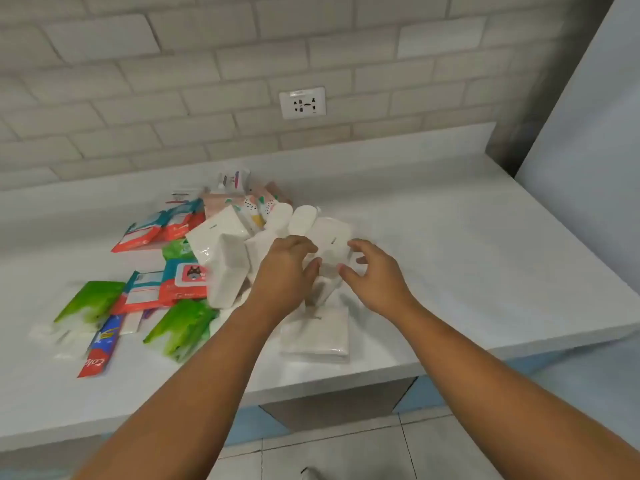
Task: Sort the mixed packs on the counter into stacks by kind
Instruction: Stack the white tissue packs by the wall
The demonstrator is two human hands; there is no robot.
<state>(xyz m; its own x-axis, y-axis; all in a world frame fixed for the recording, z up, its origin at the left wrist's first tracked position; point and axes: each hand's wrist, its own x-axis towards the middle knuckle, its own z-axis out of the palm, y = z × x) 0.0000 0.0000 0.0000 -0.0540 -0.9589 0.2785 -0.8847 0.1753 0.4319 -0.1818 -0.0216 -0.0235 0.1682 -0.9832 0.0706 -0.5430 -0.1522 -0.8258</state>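
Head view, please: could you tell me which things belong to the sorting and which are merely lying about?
Job: white packs, green packs, red-and-teal packs, patterned packs, toothpaste box, counter.
Not the job: wall socket, brick wall, floor tiles.

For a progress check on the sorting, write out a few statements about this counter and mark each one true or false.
1. A wall socket sits in the brick wall behind the counter. True.
2. Both hands are at the green packs. False: the left hand and right hand are at a white pack in the middle of the pile. The green packs lie off to the left, untouched.
3. The packs are already stacked by kind. False: they lie in one mixed heap.
4. A red and blue box lies at the left, near the counter's front edge. True.
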